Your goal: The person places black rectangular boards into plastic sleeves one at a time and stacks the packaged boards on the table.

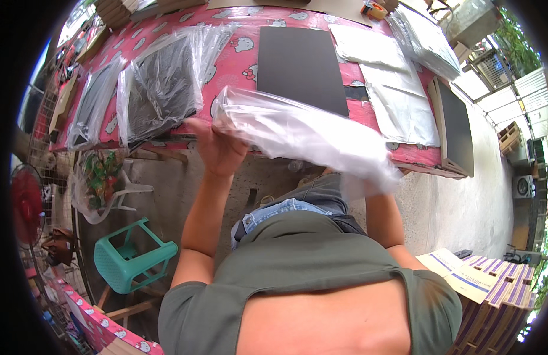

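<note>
A clear plastic bag [297, 127] stretches in the air between my two hands, blurred by motion, in front of the table's near edge. My left hand [222, 149] grips its left end, the thumb sticking out and the other fingers partly covered by the film. At the other end my right hand [368, 184] holds the bag, seen only hazily through the plastic. Just beyond the bag, a flat dark rectangular board [300, 65] lies bare on the table. To its left are dark boards in clear plastic [161, 83]. White plastic bags [398, 100] lie flat to its right.
A pink printed cloth covers the table [241, 65]. Another dark panel [454, 127] leans at its right end. A roll of tape [374, 9] sits at the far side. A green stool [135, 254] stands at left; stacked cartons [493, 302] rise at lower right.
</note>
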`<state>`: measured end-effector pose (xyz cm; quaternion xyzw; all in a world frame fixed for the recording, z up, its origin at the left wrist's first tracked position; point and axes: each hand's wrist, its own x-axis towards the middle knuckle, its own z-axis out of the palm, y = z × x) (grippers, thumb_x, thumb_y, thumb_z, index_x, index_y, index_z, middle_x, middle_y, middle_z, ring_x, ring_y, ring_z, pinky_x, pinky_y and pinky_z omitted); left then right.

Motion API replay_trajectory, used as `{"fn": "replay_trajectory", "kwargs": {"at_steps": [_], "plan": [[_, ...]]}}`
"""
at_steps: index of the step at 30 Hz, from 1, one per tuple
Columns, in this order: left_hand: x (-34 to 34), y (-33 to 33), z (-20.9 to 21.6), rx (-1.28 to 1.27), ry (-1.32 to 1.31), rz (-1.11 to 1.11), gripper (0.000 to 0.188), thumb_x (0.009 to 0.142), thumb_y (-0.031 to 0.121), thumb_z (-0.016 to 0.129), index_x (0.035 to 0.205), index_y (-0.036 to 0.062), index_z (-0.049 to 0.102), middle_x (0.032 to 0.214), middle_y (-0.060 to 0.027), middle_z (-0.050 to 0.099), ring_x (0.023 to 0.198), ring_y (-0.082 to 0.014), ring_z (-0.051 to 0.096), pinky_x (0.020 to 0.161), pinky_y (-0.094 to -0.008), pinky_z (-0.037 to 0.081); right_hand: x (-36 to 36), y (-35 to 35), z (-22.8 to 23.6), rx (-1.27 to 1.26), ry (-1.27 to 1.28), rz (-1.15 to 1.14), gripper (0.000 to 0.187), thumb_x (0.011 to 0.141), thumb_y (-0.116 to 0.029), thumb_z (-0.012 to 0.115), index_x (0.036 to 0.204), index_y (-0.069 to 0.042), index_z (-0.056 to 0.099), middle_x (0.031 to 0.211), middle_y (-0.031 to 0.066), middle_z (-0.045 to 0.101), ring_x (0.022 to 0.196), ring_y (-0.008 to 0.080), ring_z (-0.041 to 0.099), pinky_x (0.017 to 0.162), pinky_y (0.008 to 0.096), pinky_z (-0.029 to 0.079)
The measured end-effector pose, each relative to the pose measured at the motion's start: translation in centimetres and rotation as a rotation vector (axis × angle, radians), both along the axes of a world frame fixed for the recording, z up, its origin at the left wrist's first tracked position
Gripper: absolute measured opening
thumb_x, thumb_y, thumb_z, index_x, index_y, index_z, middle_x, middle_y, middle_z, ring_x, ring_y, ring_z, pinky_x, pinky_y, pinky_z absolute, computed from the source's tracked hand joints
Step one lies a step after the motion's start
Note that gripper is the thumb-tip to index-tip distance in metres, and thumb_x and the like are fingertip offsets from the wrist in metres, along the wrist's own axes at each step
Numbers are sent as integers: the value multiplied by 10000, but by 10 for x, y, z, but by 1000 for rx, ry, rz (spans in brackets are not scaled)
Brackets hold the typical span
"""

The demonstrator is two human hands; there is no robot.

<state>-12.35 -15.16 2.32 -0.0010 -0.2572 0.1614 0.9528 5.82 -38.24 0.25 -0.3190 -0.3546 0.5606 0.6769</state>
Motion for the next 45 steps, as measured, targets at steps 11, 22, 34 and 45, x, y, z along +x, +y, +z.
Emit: {"fn": "replay_trajectory", "kwargs": {"at_steps": [11, 22, 34, 45], "plan": [[-9, 21, -39, 893, 184, 19, 230, 769, 171, 625, 941, 23, 588, 796, -36, 620, 730, -108, 579, 675, -301, 480, 25, 13, 6, -873, -1326, 150, 189, 796, -182, 521, 918, -46, 571, 792, 51, 584, 738, 153, 581, 659, 318, 486], [-4, 15, -91, 1145, 770, -233, 197, 785, 151, 601, 907, -2, 580, 802, -50, 603, 727, -110, 567, 634, -247, 447, 42, -23, -19, -205, 170, -483, 211, 841, -195, 500, 934, -8, 531, 878, 118, 588, 759, 204, 596, 691, 383, 509], [95, 23, -106, 1279, 1558, 1243, 142, 678, 123, 648, 767, 25, 596, 649, -81, 602, 523, -191, 551, 509, -301, 433, 116, 55, -73, -879, -1386, -1067, 289, 609, -121, 548, 830, 58, 602, 747, 220, 608, 701, 296, 609, 649, 381, 470], [19, -3, -105, 723, 1565, 783, 81, 719, 2, 620, 799, 3, 616, 899, -50, 630, 495, -52, 474, 369, -195, 333, 13, -11, -78, -680, -720, -1011, 244, 690, -13, 499, 901, 47, 608, 779, 118, 615, 703, 185, 575, 642, 289, 442]]}}
